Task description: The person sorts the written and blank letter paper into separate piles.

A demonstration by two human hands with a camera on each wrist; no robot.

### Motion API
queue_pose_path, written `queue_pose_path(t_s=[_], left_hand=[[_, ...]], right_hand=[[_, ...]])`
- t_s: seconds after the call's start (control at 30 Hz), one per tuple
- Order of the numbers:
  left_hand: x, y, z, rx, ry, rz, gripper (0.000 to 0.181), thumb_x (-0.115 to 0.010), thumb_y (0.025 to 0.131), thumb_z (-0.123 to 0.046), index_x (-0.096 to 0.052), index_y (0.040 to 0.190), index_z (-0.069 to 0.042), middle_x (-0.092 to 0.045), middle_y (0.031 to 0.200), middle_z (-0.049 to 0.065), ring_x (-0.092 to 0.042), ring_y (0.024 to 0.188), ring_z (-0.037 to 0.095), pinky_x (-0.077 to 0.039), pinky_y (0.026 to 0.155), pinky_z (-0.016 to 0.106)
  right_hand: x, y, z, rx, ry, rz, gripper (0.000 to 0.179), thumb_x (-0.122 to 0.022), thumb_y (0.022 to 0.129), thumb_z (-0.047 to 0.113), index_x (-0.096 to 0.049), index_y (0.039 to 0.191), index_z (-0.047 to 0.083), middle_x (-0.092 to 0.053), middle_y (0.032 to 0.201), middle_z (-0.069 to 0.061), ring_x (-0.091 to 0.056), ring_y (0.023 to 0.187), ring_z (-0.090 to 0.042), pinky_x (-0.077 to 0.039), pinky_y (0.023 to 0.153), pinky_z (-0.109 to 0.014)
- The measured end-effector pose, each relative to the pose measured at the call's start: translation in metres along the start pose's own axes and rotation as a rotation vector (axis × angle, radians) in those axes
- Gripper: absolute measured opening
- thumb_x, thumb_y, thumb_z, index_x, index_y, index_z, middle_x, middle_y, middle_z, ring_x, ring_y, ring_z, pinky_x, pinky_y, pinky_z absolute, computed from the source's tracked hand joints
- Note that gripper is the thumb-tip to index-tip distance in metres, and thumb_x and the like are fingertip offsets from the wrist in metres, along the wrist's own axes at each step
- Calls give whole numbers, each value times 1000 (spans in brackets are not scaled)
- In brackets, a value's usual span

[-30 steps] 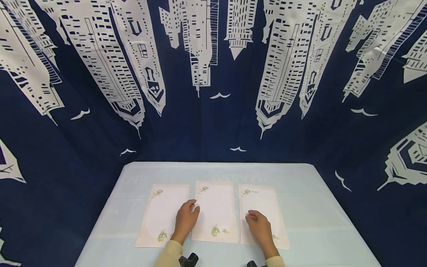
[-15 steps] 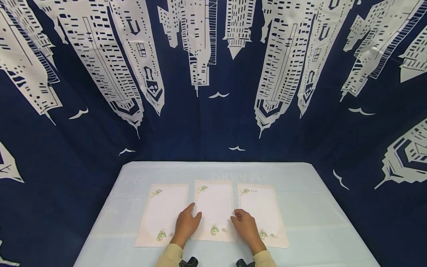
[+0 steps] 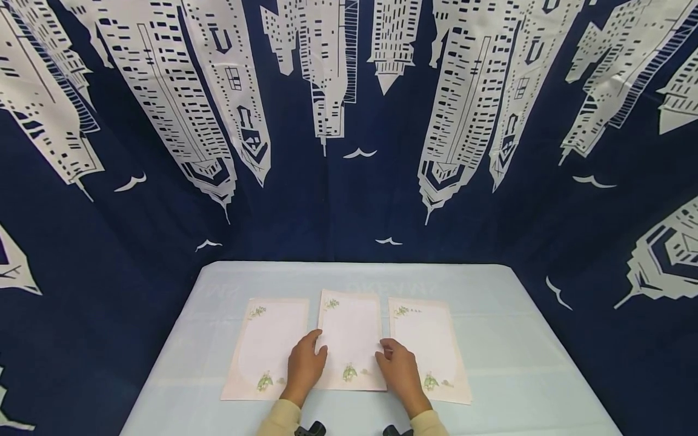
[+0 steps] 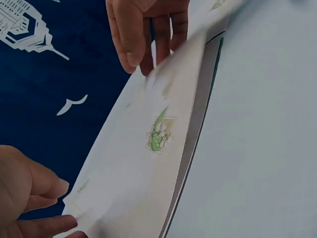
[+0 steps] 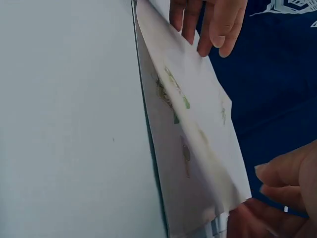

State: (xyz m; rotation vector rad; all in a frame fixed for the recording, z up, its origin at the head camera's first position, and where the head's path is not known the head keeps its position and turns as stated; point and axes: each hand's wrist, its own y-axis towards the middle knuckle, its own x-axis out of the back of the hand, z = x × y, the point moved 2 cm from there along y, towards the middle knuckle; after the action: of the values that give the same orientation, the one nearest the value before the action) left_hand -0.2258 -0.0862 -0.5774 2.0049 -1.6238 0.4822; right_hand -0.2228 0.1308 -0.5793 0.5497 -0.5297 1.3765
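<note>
Three groups of pale pink letter paper with green floral prints are laid side by side. At the middle one, my left hand (image 3: 305, 366) holds the left edge of the top sheet (image 3: 350, 327), and my right hand (image 3: 400, 366) holds its right edge. In the left wrist view this sheet (image 4: 138, 168) bows upward, its near edge raised off the paper beneath. A lower sheet (image 5: 163, 148) with a similar print shows under it in the right wrist view. Some fingertips are hidden by the paper.
On the left lies the left letter sheet (image 3: 272, 345), and on the right the right letter sheet (image 3: 431, 339), partly behind my right hand. A pale cloth covers the table (image 3: 523, 363). Behind it hangs a navy curtain (image 3: 327, 212) printed with white buildings.
My right hand has moved left from over the right sheet to the middle sheet's right edge. The middle top sheet has risen slightly. My left hand has stayed near its left edge.
</note>
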Motion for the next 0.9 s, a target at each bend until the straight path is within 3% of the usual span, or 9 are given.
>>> queue_pose_path(t_s=[0.2, 0.4, 0.6, 0.73, 0.9], left_hand=[[2, 2, 4, 3, -62, -118, 34, -65, 82, 12, -71, 114, 5, -71, 100, 16, -70, 91, 31, -57, 75, 43], [6, 4, 9, 6, -66, -171, 35, -59, 79, 17, -71, 111, 10, -73, 92, 14, -71, 83, 30, -57, 68, 39], [15, 8, 16, 32, -72, -187, 31, -63, 77, 16, -75, 103, 7, -71, 82, 8, -69, 73, 22, -55, 65, 34], [24, 9, 21, 71, -82, -175, 30, -64, 77, 15, -75, 103, 6, -71, 82, 8, -68, 74, 20, -54, 66, 34], [37, 11, 26, 98, -94, -170, 31, -63, 78, 14, -75, 105, 5, -71, 84, 8, -68, 76, 21, -53, 66, 33]], right_hand=[[-5, 1, -1, 36, 86, -135, 30, -72, 82, -5, -70, 112, -4, -72, 99, -13, -72, 89, -28, -59, 76, -36], [-10, 3, -4, 23, 184, -166, 34, -71, 80, -9, -68, 113, -9, -71, 95, -13, -72, 85, -27, -59, 73, -32], [-11, 7, -2, -19, 236, -135, 35, -72, 79, -7, -69, 113, -8, -70, 90, -8, -70, 81, -23, -57, 66, -27], [-15, 11, 3, -56, 304, -73, 34, -71, 79, -5, -70, 113, -8, -69, 89, -7, -67, 76, -18, -55, 61, -25], [-22, 16, 12, -81, 392, 5, 33, -69, 83, -3, -70, 116, -8, -67, 91, -7, -64, 78, -16, -56, 64, -24]])
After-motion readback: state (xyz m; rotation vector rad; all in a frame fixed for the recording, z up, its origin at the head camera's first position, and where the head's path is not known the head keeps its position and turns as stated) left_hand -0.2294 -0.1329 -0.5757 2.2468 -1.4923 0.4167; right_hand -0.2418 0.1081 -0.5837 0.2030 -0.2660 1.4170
